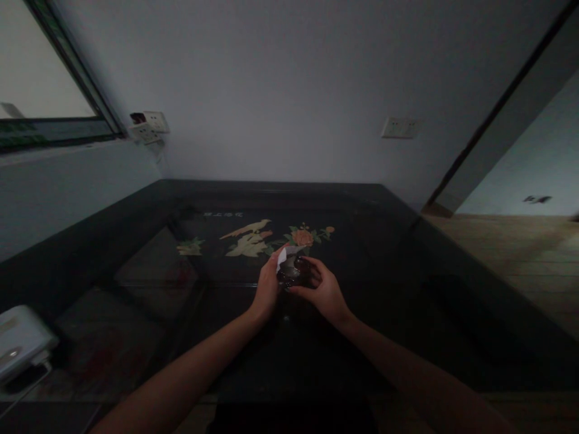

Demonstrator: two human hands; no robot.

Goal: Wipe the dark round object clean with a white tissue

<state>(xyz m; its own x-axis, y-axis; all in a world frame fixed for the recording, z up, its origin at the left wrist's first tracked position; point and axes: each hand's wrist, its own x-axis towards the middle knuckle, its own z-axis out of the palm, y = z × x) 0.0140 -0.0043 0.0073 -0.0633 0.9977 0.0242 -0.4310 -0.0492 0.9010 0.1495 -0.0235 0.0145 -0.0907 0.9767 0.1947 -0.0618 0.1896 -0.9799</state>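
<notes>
Over the middle of the dark table, my two hands come together at a small, dark, glossy round vessel (294, 274). My right hand (323, 289) is closed on its right side, with thumb and fingers curved round it. On the other side, my left hand (268, 283) holds a piece of white tissue (283, 259) against the vessel's left and far edge. Most of my left fingers are hidden behind the tissue and the vessel. Dim light leaves the vessel's exact kind unclear.
The glossy black table (289, 361) carries a bird-and-flower picture (248, 241). At the far left stands a white device (22, 343) with a cable. The wall behind bears a socket plate (400, 128) and, at left, more sockets (156, 122). Wooden floor (520, 247) lies right of the table.
</notes>
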